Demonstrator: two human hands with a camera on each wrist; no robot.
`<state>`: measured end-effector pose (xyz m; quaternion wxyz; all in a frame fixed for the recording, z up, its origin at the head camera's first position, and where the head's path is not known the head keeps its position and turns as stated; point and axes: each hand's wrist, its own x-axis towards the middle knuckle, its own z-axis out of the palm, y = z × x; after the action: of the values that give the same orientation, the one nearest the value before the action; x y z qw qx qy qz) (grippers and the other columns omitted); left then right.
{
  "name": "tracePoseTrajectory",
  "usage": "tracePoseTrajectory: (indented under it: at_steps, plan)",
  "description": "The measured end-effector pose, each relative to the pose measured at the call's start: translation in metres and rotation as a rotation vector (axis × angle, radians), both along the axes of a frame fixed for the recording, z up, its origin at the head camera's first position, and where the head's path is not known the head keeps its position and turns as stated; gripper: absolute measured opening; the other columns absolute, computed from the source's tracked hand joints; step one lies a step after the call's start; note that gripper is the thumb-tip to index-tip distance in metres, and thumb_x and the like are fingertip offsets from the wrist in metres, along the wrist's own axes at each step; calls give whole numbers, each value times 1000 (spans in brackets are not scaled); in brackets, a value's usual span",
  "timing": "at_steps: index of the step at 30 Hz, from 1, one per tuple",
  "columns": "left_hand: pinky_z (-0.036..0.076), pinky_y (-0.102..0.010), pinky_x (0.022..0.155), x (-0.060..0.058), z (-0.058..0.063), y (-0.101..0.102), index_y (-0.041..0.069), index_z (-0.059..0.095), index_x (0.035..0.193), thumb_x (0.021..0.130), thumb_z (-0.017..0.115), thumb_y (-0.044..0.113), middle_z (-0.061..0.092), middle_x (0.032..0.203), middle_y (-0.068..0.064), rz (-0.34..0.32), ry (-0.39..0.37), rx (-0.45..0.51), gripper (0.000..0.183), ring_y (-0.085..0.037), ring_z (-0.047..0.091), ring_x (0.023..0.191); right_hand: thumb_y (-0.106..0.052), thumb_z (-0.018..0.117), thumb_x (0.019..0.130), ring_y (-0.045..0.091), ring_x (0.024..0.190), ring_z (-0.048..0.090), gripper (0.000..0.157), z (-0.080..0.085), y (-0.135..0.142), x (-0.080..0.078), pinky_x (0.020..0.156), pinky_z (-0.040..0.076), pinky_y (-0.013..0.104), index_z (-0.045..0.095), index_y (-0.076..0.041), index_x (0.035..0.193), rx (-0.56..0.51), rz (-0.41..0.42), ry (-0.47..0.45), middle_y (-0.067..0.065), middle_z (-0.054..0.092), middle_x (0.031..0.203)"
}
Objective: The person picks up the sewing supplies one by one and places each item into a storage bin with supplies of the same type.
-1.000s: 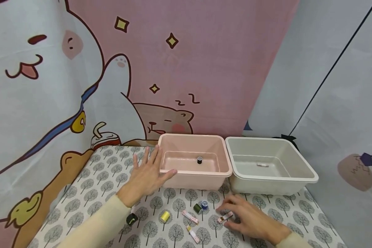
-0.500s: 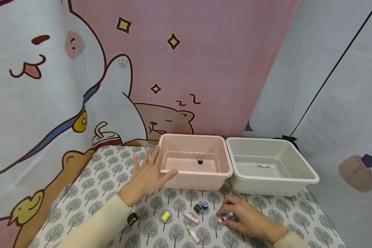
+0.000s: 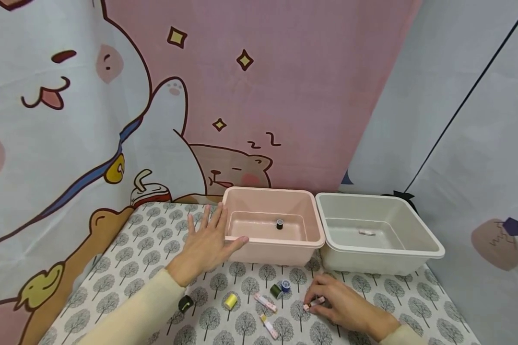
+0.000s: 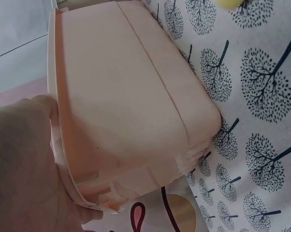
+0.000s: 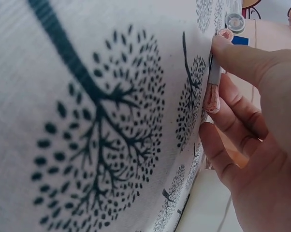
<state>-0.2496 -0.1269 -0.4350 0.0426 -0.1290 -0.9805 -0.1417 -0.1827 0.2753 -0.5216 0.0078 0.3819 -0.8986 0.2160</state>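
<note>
My left hand [image 3: 205, 251] rests with spread fingers at the left front corner of a pink plastic tub [image 3: 272, 253], thumb along its front rim. In the left wrist view that hand lies against the tub's rim [image 4: 56, 116]. With thumb and fingertips my right hand [image 3: 343, 306] pinches a small pink skein of embroidery floss [image 3: 314, 304] low over the cloth. The right wrist view shows the skein's looped end and paper band [image 5: 213, 79]. Two similar skeins, one pink [image 3: 265, 303] and one with a yellow end [image 3: 269, 327], lie to its left.
Spools of thread lie on the tree-print cloth: dark green [image 3: 276, 290], blue [image 3: 286, 286], yellow [image 3: 230, 301] and black-green [image 3: 185, 303]. A black spool [image 3: 279, 224] is inside the pink tub. Beside it, a white tub [image 3: 380, 262] holds one skein [image 3: 366, 233]. A printed curtain hangs behind.
My right thumb and fingers have closed onto the skein on the cloth. My left hand has stayed on the pink tub. The head view has shifted slightly.
</note>
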Motion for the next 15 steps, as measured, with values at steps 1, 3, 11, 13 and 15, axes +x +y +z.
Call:
tracePoseTrajectory:
  at_steps: [1, 3, 11, 13, 15]
  plan:
    - [-6, -86, 140, 0, 0, 0, 8, 11, 188, 110, 48, 87, 7, 197, -13, 0, 0, 0, 117, -46, 0, 184, -27, 91, 102, -4, 107, 64, 20, 0, 0, 0, 89, 63, 28, 84, -42, 114, -4, 5, 0, -24, 68, 114]
    - [-6, -86, 140, 0, 0, 0, 8, 10, 188, 110, 48, 87, 7, 197, -13, 2, -1, -1, 117, -46, 0, 184, -26, 90, 103, -4, 106, 63, 19, 0, 0, -1, 87, 62, 27, 84, -41, 114, -9, 14, 3, -24, 68, 113]
    - [-5, -85, 141, 0, 1, 1, 9, 8, 187, 110, 42, 90, 6, 197, -12, 3, -11, -26, 118, -46, 1, 184, -25, 88, 105, -4, 101, 62, 18, 0, 1, -1, 81, 59, 24, 83, -40, 113, -15, 20, 10, -21, 68, 112]
    - [-5, -85, 141, 0, 1, 2, 8, 8, 187, 110, 43, 90, 6, 197, -12, 4, -11, -26, 118, -46, 1, 184, -27, 87, 106, -4, 102, 62, 16, 0, 1, -1, 81, 58, 24, 82, -40, 113, -21, 21, 11, -21, 68, 113]
    - [-4, -85, 141, 1, 2, 2, 8, 9, 187, 110, 43, 90, 6, 197, -12, 5, -10, -24, 118, -46, 1, 184, -28, 87, 107, -3, 103, 64, 14, 0, 1, -1, 83, 60, 25, 82, -40, 114, -26, 22, 21, -21, 69, 113]
